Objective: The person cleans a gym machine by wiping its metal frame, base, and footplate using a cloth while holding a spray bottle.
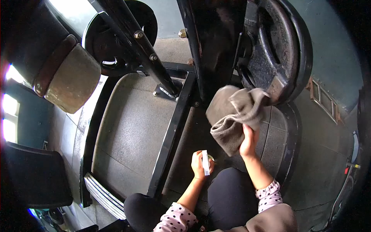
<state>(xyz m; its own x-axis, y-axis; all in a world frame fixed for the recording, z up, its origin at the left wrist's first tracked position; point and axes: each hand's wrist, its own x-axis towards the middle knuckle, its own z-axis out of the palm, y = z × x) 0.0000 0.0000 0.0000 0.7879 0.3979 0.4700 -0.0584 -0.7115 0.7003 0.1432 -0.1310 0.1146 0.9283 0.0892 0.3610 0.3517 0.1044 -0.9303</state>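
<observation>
A bunched grey-brown cloth [235,116] is in my right hand [249,143], its fingers wrapped round the lower right side of the folds. The cloth is raised just below and left of a large black weight plate [278,50]. Lower down, near my knees, my left hand [199,165] is closed round a small container with a white, flat side [206,162]; a bit of its round rim shows at the right. The fingers under it are partly hidden.
A black metal frame [166,143] runs over the tiled floor [131,127]. Another weight plate [123,34] hangs at the upper left, near a worn padded roller [73,77]. A black seat [38,176] stands at the left, a small metal rack [324,100] at the right.
</observation>
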